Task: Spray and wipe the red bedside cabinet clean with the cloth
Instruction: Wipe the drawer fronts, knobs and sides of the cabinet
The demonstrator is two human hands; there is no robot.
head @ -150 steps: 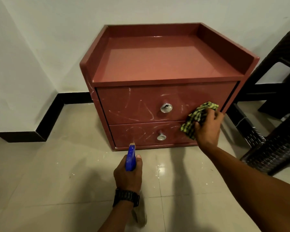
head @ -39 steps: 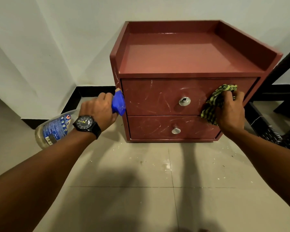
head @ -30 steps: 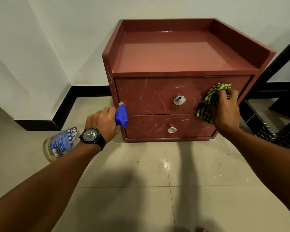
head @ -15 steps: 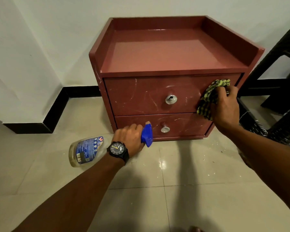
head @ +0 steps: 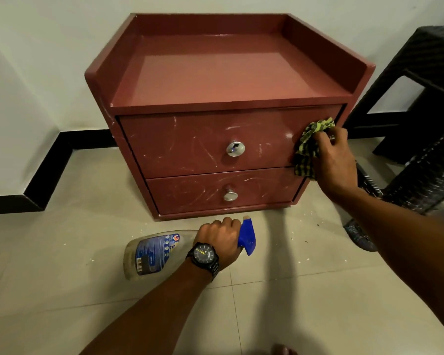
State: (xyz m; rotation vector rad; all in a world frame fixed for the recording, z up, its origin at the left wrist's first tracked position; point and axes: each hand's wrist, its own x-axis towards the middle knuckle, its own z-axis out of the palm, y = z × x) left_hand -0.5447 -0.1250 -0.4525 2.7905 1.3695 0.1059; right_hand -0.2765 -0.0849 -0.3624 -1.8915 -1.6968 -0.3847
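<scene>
The red bedside cabinet (head: 215,80) stands on the tiled floor against the white wall, with two scratched drawers and silver knobs. My right hand (head: 333,162) grips a bunched green-and-black checked cloth (head: 308,147) and presses it against the right end of the upper drawer front. My left hand (head: 219,239) holds the neck of a clear spray bottle (head: 151,253) with a blue trigger head (head: 246,235). The bottle lies on its side, low over the floor just in front of the cabinet's base.
A dark woven stool or chair (head: 420,129) stands close to the cabinet's right side. A black skirting board (head: 49,165) runs along the wall at the left. White specks are scattered over the beige floor tiles (head: 62,278).
My left hand has brought the spray bottle down from the cabinet's left edge to the floor in front of the lower drawer. The right hand keeps the cloth at the upper drawer's right end.
</scene>
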